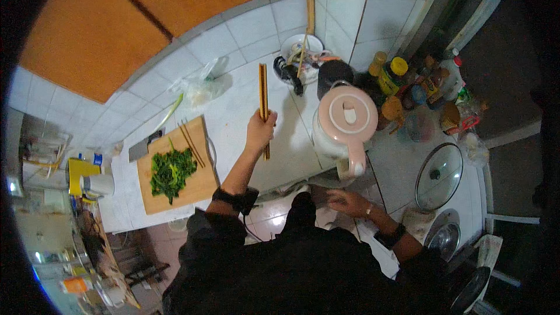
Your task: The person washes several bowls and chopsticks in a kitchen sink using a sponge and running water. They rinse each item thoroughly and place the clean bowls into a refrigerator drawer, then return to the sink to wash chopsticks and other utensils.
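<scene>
My left hand (260, 130) is closed around a bundle of wooden chopsticks (263, 92), held above the white tiled counter. My right hand (349, 203) hangs near the counter's front edge, below the handle of a pink-lidded electric kettle (348, 109); its fingers are apart and nothing shows in them. On the left, a wooden cutting board (151, 199) carries a heap of cooked-looking leafy greens (173, 173), with a pair of thin chopsticks (191, 144) lying beside the heap. A cleaver (139, 153) lies at the board's upper left edge.
Behind stand a plate (306, 41) with small items and a clear plastic bag (203, 87) near a green onion stalk (172, 113). Jars and bottles (387, 83) crowd the back right. A glass lid (439, 176) lies at the right, near a metal bowl (444, 236).
</scene>
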The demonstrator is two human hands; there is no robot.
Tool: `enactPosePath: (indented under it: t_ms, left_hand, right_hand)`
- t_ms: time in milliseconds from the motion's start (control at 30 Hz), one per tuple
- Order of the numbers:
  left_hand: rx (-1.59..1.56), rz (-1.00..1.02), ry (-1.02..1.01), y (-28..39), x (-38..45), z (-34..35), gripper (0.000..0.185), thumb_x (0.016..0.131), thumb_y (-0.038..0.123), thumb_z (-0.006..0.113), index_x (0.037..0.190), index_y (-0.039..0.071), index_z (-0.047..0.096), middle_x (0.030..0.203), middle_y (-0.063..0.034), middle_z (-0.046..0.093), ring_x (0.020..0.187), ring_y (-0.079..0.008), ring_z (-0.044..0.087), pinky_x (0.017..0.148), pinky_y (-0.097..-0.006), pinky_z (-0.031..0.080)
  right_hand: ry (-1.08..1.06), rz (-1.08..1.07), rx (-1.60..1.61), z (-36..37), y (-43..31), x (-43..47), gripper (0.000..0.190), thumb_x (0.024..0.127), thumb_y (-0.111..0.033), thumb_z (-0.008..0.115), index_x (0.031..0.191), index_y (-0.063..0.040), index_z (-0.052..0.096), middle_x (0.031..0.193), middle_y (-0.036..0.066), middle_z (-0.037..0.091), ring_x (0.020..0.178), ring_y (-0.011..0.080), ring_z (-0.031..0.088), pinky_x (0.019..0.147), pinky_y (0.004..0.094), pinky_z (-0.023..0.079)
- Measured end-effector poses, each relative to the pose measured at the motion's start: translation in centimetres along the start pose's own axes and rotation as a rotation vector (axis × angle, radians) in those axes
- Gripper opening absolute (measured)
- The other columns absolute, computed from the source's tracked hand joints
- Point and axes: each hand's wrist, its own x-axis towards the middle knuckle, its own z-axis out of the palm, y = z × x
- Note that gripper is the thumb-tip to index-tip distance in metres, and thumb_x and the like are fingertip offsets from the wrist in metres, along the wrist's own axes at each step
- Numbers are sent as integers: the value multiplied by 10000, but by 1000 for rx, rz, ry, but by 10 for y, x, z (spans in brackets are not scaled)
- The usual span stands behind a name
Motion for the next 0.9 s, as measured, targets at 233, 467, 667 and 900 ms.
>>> enactPosePath:
  t_ms: [233,467,667,900]
  left_hand:
    - [604,292,62,52,209,82,348,741,300,631,889,-14,615,761,-189,659,728,-302,665,676,-388,519]
    - [834,275,-85,33,286,119,509,682,450,674,775,-51,662,755,-240,652,793,-356,659,707,-434,508]
    - [483,113,-139,52,272,85,442,799,361,588,832,-78,618,719,-216,644,705,-330,661,646,-392,518]
    - [-177,-248,-456,46,216,90,191,845,112,540,994,-1,502,780,-63,563,612,-173,592,525,-308,525]
  right_hand:
    - [597,51,289,-5,88,-56,460,890,-333,592,1211,-8,530,1092,137,623,1012,220,603,847,362,497]
    - [837,260,865,29,100,-91,409,896,-281,571,1206,-18,528,1041,118,647,960,189,621,814,344,503]
    - [880,344,833,29,82,-86,400,875,-247,598,1200,-23,534,1039,110,649,959,202,619,813,341,498]
    - [875,255,846,14,84,-70,364,890,-244,586,1192,-44,550,1033,103,654,945,185,623,797,331,496]
